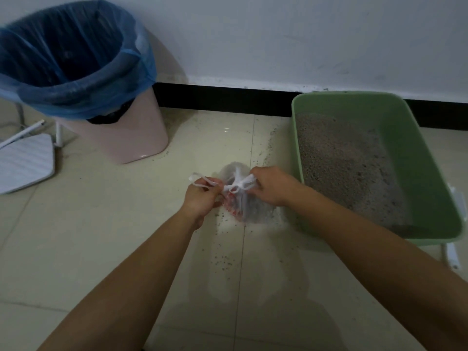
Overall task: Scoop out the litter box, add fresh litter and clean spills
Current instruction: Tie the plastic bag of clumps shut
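Note:
A clear plastic bag (249, 207) with grey litter and some red print sits on the tiled floor, just left of the green litter box (417, 158). White handle strips at its top are knotted together. My left hand (202, 198) pinches one strip on the left. On the right, my right hand (272, 184) pinches the other by the knot. The box holds a layer of grey litter. Loose grains (222, 259) lie scattered on the floor around the bag and along the box's left side.
A pink bin (126, 138) lined with a blue bag stands at the back left against the white wall. A white flat object (25, 163) lies at the far left. A white clip-like part (452, 257) sits right of the box's near corner.

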Demonstrator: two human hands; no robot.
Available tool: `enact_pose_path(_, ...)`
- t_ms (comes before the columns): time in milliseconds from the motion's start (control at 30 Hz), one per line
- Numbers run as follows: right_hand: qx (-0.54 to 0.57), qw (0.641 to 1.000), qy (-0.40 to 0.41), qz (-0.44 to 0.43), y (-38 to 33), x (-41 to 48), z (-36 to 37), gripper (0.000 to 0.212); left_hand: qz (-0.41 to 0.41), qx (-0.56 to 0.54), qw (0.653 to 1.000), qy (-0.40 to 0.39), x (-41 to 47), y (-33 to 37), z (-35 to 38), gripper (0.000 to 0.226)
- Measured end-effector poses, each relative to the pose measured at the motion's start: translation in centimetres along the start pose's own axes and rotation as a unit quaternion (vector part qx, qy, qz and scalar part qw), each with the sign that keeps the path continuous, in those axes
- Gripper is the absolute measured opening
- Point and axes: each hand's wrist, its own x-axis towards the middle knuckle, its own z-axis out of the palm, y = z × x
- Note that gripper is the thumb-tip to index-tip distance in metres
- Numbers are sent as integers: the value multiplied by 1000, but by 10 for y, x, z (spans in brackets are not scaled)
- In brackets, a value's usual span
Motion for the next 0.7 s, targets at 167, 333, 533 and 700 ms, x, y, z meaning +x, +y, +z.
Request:
enact_pose_path(167,0,991,135,-22,-15,9,-32,23,98,10,995,4,-6,58,-16,13)
enact_pose_path(333,80,943,317,-64,-55,14,-103,19,233,55,971,7,-27,157,-46,9)
enact_pose_path(533,199,877,431,-76,-120,22,-203,23,396,184,874,212,-42,258,-134,40)
enact_pose_path(700,261,863,422,-92,-181,46,-249,18,273,419,794,346,-21,247,-225,51)
